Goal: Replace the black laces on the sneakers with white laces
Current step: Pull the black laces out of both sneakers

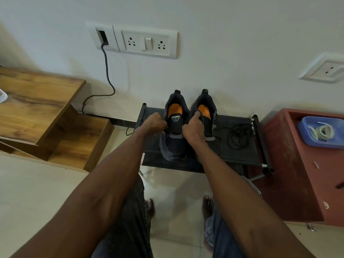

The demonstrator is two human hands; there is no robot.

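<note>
Two dark sneakers [174, 127] sit on a black shoe rack [240, 151]. Left hand [154, 123] and right hand [193, 127] each grip a sneaker, fingers curled. Black laces [240, 135] lie beside; white laces [321, 132] fill a blue tray [305, 135].

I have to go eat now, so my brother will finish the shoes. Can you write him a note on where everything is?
Left hand: grips the left sneaker at its side.
Right hand: grips the right sneaker at its opening.
Both sneakers stand on the black rack, toes toward you.
Done: black laces look pulled out, piled on the rack to the right.
Left: white laces wait in the blue tray on the red cabinet; thread them into both sneakers.
</note>
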